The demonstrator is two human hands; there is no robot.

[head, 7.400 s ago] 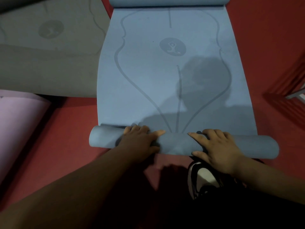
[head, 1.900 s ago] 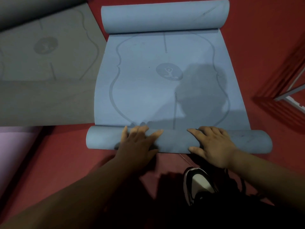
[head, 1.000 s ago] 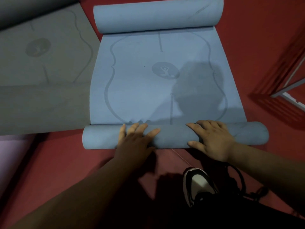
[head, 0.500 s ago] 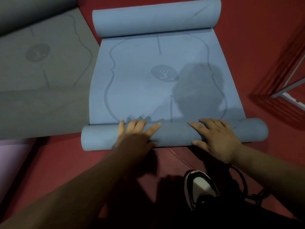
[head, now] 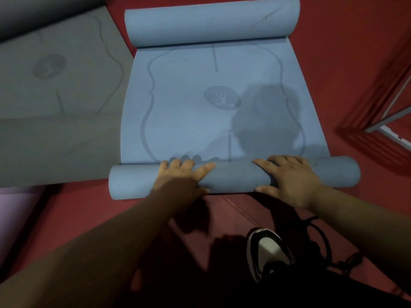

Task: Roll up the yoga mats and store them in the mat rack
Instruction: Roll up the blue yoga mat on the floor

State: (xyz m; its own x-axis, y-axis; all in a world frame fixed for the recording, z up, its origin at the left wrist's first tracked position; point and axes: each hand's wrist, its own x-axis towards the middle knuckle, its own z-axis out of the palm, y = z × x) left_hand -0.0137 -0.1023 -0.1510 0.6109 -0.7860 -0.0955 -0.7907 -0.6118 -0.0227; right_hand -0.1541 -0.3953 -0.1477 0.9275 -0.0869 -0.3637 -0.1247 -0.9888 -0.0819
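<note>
On the far left I see a grey mat (head: pixel 55 107) lying flat on the red floor (head: pixel 344 52). Beside it, the blue mat (head: pixel 200 121) lies half unrolled, its near end wound into a roll (head: pixel 233 178). My left hand (head: pixel 178 181) presses on that roll, fingers straight and spread. My right hand (head: pixel 291 181) presses likewise, just right of centre. A white frame (head: pixel 389 121) stands at far right.

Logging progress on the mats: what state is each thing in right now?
Blue mat: flat in the middle, rolled at both ends.
Near roll: on the floor, under both hands.
Far roll: untouched.
Left hand: fingers straight, pressing on the near roll.
Right hand: fingers straight, pressing on the near roll.
Grey mat: spread flat.
</note>
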